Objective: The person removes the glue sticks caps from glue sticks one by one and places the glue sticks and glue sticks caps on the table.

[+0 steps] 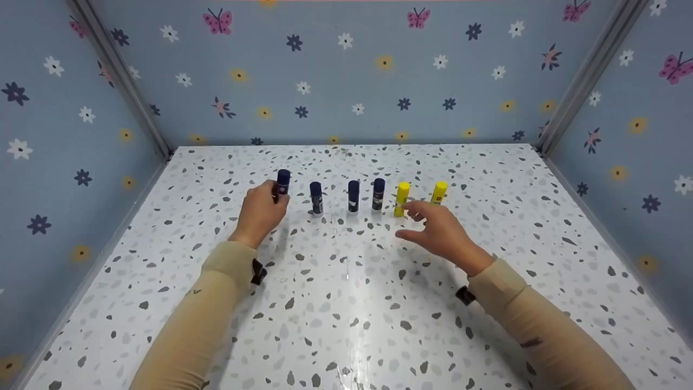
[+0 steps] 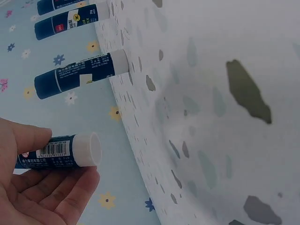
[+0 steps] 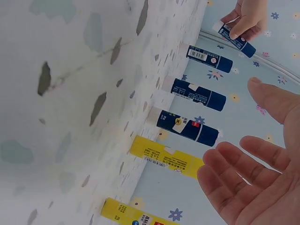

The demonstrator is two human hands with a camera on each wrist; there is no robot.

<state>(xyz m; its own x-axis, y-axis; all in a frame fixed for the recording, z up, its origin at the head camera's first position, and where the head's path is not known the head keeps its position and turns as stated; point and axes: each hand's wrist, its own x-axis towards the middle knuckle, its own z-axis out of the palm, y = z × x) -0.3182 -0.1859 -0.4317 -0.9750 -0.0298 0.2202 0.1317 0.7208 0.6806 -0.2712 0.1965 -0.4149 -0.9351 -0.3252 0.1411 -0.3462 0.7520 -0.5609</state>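
My left hand (image 1: 260,212) grips a navy glue stick (image 1: 283,184) at the left end of a row, between thumb and fingers. In the left wrist view its white base (image 2: 89,150) points at the table, with a gap between them. My right hand (image 1: 441,232) holds nothing; its thumb and fingers are spread beside a yellow glue stick (image 1: 401,196), fingertips overlapping its side in the head view. Behind that hand stands a second yellow glue stick (image 1: 439,190). Upright between the hands are three more navy glue sticks (image 1: 316,197), (image 1: 353,196), (image 1: 378,194).
The glue sticks stand in a row across a white speckled table (image 1: 346,303). Blue flowered panels (image 1: 346,70) enclose the table at the back and both sides, with grey metal posts (image 1: 122,76) in the corners.
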